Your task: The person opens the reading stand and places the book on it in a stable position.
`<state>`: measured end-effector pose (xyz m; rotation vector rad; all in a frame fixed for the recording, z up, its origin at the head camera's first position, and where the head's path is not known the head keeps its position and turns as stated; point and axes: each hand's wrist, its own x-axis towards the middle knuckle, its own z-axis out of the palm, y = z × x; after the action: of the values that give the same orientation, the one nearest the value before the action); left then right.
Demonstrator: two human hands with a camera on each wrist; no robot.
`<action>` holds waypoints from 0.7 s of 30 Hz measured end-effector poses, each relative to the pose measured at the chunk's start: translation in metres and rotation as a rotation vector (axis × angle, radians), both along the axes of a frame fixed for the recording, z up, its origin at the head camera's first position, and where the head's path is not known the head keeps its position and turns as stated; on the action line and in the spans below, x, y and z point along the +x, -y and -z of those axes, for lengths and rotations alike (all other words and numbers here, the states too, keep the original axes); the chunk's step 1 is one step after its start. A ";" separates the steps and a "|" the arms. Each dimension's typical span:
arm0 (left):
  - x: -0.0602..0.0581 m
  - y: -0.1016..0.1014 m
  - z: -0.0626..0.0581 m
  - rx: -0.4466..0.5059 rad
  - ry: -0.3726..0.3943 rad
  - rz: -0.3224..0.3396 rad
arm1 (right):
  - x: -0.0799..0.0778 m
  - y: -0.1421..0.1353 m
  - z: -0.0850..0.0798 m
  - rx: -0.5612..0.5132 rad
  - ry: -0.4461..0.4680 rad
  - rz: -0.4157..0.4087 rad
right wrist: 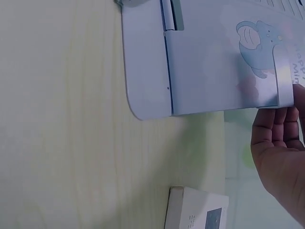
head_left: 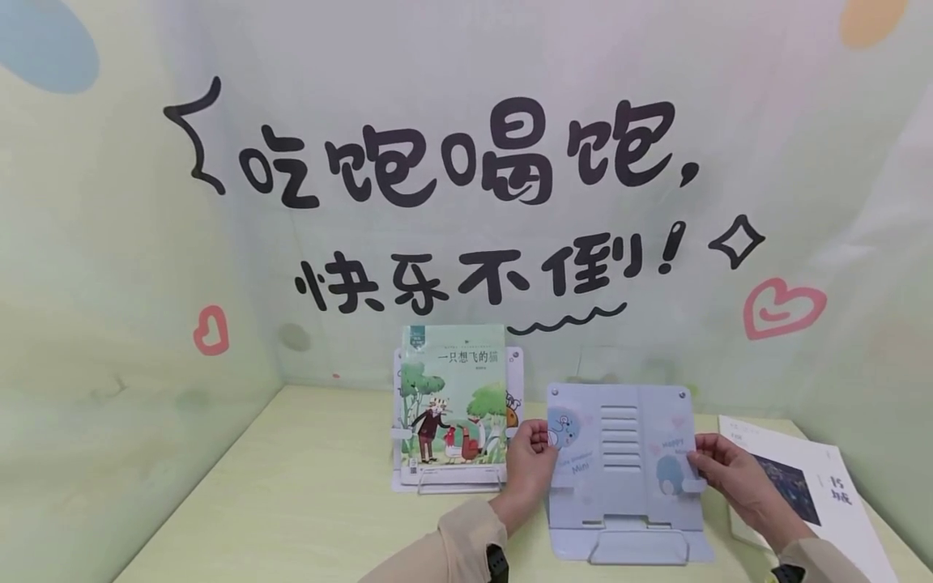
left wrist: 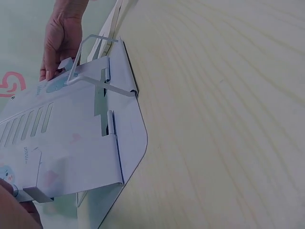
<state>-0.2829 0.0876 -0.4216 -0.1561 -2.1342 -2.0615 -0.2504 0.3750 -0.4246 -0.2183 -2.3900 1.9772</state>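
1. The bench (head_left: 291,461) spreads under both hands and out to the left of the left hand (head_left: 530,465)
2. The book stand (head_left: 576,502), the thing being worked on, is between the two hands; its slotted face (head_left: 619,490) is tilted up and its base (left wrist: 132,136) appears to rest on the bench. Raising it looks largely done, in my judgement; it has not yet been let go, so whether it stands unaided cannot be told, and there is no book on it
3. The white book (head_left: 860,534) lies flat to the right of the right hand (head_left: 734,479), partly hidden by the right sleeve (head_left: 831,563)
4. The other stand (head_left: 516,374), beyond the left hand and to its left, is upright with the green book (head_left: 455,405) leaning on it; that one looks finished
5. The left hand is clamped on the near side edge of the book stand, thumb in front and fingers behind
6. The right hand pinches the opposite edge
7. The wire rest (left wrist: 109,88) juts from the stand's foot, below and between the hands, seemingly folded out already
8. A side clip (right wrist: 283,78) sticks forward just beside the right hand's fingers
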 end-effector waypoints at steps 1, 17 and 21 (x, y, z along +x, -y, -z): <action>0.000 0.000 -0.001 -0.003 -0.003 0.004 | 0.001 0.000 0.000 0.003 -0.008 0.000; -0.010 0.005 -0.012 -0.040 -0.031 0.034 | 0.019 0.013 -0.004 0.134 -0.096 0.071; -0.013 0.005 -0.024 -0.053 -0.176 -0.009 | 0.023 0.015 -0.002 0.149 -0.086 0.095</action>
<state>-0.2957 0.0828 -0.3974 -0.3216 -2.0798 -1.9091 -0.2273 0.3597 -0.4229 -0.2327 -2.4110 1.7235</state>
